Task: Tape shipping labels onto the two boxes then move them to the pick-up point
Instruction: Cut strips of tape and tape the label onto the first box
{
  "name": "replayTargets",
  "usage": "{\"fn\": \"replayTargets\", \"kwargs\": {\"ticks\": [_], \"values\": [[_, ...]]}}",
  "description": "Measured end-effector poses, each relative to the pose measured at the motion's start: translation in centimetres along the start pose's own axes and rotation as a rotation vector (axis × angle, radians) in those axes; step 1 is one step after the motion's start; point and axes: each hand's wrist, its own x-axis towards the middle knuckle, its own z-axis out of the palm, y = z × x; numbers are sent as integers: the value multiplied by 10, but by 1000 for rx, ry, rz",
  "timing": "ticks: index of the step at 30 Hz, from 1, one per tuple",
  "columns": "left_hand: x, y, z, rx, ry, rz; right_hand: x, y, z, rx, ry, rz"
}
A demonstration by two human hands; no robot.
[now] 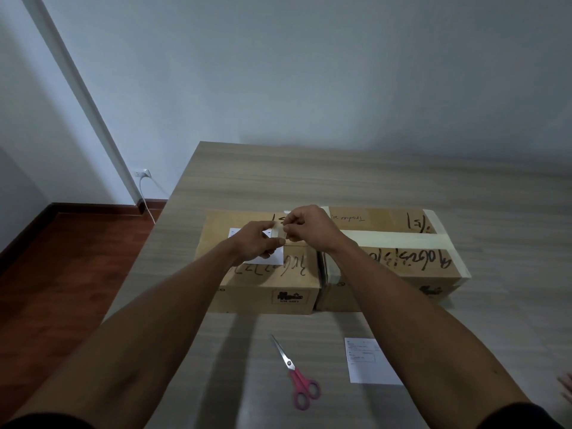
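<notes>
Shipping label [371,360], a white printed sheet, lies flat on the grey wood-grain table [464,187] in the lower right of the frame, loose and not on any box. Just to its left, in the lower centre, a pair of scissors [294,371] with pink handles lies with its blades together, tips pointing toward the upper left. Two bare forearms reach up from the bottom corners and meet in the middle of the frame. Behind the scissors, two brown cardboard boxes sit side by side, touching along their inner sides. On top of the left box [266,292], which carries black handwriting and a printed mark on its near face, a second label [266,258] lies flat, partly hidden under the hands. Above that label, the left hand [258,243] has its fingers curled and pinches one end of a short pale strip of tape [279,233]. The right hand [306,224], also curled, pinches the other end, so the strip spans the small gap between the two hands. Whether a tape roll is held there cannot be told. The right box [402,264] in the centre right has wide beige tape across its top and more black handwriting. Farther back the table ends at a plain pale wall. In the left of the frame, a white cable [145,199] hangs from a wall outlet [143,173] above a dark red-brown floor [62,274].
</notes>
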Motion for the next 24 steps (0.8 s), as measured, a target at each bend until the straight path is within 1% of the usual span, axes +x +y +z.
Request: {"fn": "replayTargets", "kwargs": {"ticks": [5,11,14,16,20,24], "values": [[-1,0,1,24,2,25,-2,-8,-7,-12,-66,27],[-1,-2,3,33,-30,24,-4,-13,-8,-337,-170,-15],[1,-6,7,18,-38,24,-7,-10,-5,-426,-202,15],[4,-11,9,9,-42,21,-9,-9,-3,-436,-229,38],[5,-13,12,-21,-60,13,-12,-6,5,-437,-215,62],[4,-8,14,-23,-77,-7,-15,-4,10,-508,-167,-17]]}}
